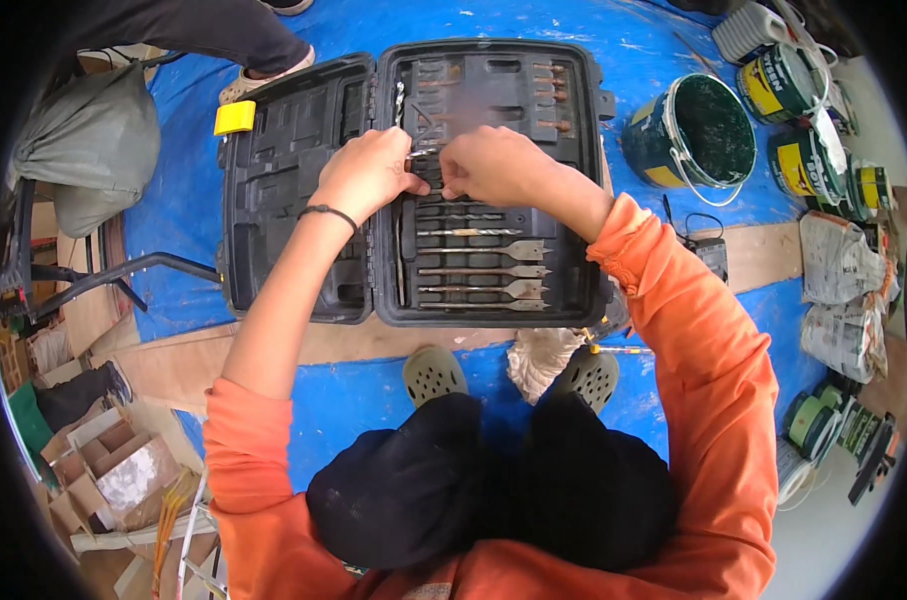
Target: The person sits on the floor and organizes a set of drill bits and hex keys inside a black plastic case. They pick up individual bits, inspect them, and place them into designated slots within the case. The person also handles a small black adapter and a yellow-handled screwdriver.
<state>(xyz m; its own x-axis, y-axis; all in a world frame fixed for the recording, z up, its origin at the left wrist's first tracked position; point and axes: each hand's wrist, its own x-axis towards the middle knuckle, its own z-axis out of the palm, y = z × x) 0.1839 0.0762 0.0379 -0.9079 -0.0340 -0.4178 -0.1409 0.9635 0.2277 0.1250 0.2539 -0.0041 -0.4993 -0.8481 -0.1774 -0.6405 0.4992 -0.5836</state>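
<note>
An open black plastic bit case (585, 300) lies before me, its lid (296, 187) folded out to the left. Over the upper middle of the tray, my left hand (375, 166) and my right hand (495, 166) are bent with their fingertips down at the slots. A shiny twist drill bit (422, 152) shows in the gap between them; whether either hand grips it is hidden by the fingers. Below my hands lie more twist drill bits (468, 232) and several spade bits (525, 250). A long bit (400, 105) stands along the tray's left side. Small rusty bits (549, 95) fill the upper right.
Blue tarpaulin (363, 390) covers the floor, with a plywood strip (183, 364) across it. An open paint bucket (712, 131) stands right of the case. Another person's leg (198, 30) is at upper left. A battery charger (712, 255) and a crumpled cloth (540, 360) lie nearby.
</note>
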